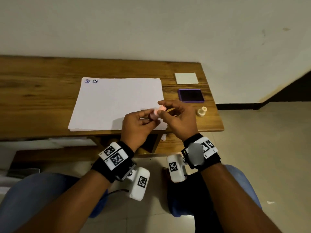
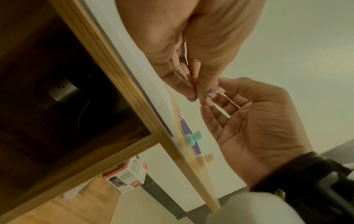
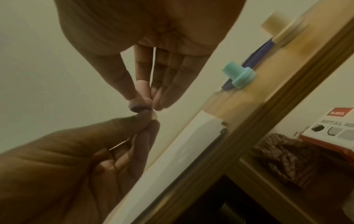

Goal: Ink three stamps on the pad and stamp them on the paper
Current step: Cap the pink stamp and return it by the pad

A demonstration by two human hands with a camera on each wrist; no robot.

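Note:
A small pink stamp (image 1: 159, 112) is held above the near right part of the white paper stack (image 1: 116, 101). My left hand (image 1: 149, 117) pinches its base. My right hand (image 1: 164, 108) pinches its handle between thumb and fingers. In the right wrist view the pink stamp (image 3: 142, 92) shows a dark inked face turned toward the left hand. Two blue stamp prints (image 1: 91, 81) sit in the paper's far left corner. The purple ink pad (image 1: 191, 95) lies open to the right of the paper. A cream stamp (image 1: 201, 111) stands near the table's right edge. A teal stamp (image 3: 239, 75) stands by the pad.
The wooden table (image 1: 42, 98) ends just right of the cream stamp and close in front of the paper. A white lid (image 1: 186, 78) lies beyond the ink pad. A shelf with a printed box (image 2: 127, 174) sits under the table.

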